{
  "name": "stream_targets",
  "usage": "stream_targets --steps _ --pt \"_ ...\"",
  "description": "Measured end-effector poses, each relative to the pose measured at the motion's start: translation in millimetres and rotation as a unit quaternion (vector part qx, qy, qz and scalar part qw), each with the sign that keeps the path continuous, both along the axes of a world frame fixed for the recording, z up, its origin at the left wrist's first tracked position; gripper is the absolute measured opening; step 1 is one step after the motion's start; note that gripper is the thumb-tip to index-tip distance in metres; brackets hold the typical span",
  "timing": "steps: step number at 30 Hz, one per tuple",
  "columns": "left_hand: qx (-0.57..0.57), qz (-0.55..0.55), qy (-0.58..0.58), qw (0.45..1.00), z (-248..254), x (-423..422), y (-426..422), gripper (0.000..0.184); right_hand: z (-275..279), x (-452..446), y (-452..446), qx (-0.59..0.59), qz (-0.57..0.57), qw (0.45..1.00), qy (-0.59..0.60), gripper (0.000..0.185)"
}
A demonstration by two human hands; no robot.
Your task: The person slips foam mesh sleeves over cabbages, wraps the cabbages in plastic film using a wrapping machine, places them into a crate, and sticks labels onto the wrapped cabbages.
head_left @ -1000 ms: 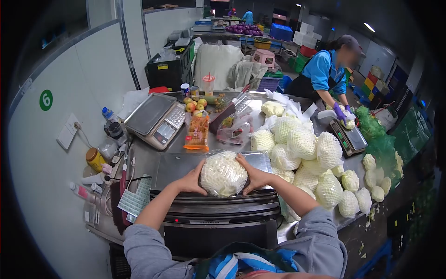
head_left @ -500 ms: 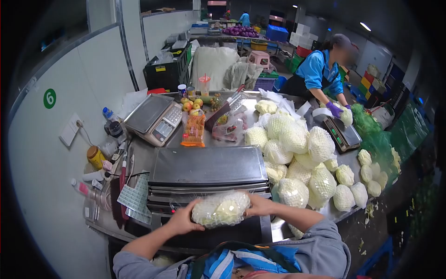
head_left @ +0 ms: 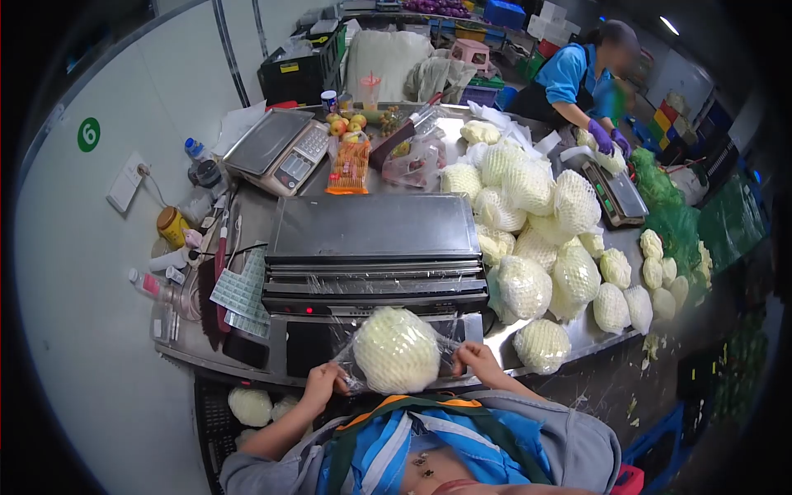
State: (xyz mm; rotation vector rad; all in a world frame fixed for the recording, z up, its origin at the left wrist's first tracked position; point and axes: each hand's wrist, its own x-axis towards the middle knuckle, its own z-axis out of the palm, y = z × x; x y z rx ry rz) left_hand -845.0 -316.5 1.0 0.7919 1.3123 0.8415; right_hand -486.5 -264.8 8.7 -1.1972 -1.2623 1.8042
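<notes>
A pale cabbage (head_left: 396,353) in a white foam net sits close in front of my body, with clear plastic film (head_left: 448,345) stretched out from both its sides. My left hand (head_left: 323,386) is closed on the film at the left end. On the other side, my right hand (head_left: 480,363) pinches the film with its fingers curled. Neither hand grips the cabbage itself. Just beyond stands a metal film-wrapping machine (head_left: 371,235), its red light lit.
Netted cabbages (head_left: 528,194) are heaped to the right. Digital scales (head_left: 276,153) stand at the back left, near a packet of orange-wrapped food (head_left: 349,167). Across the table, a co-worker in purple gloves (head_left: 605,140) handles a cabbage by another scale (head_left: 615,194). A phone (head_left: 246,350) lies left.
My hands have gone from clasping the cabbage's ends to pulling the film outward at both sides. The cabbage is nearer my body and turned. My view has tilted down.
</notes>
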Motion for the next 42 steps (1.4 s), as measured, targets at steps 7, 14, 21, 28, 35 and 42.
stream_targets --steps 7,14,21,28,35,42 --pt "-0.236 -0.056 -0.085 0.966 -79 1 -70 0.046 -31 12 -61 -0.275 -0.046 0.96 -0.017 0.028" --pt "-0.014 -0.232 -0.083 0.969 -79 98 -21 0.036 -87 -53 -76 -0.246 -0.026 0.963 0.11 0.029" --pt "-0.129 -0.412 -0.256 0.865 -13 112 7 0.039 -18 -51 -101 0.073 0.042 0.994 -0.066 0.034" --pt "-0.263 -0.416 -0.451 0.744 10 171 -7 0.044 63 26 -157 0.176 -0.141 0.966 0.124 0.076" --pt "-0.215 -0.15 -0.344 0.902 -27 258 -21 0.032 -37 86 -183 0.063 -0.34 0.898 0.272 0.078" --pt "-0.074 -0.192 -0.001 0.979 -102 345 -77 0.05 -18 318 -165 -0.029 -0.46 0.849 0.258 0.047"
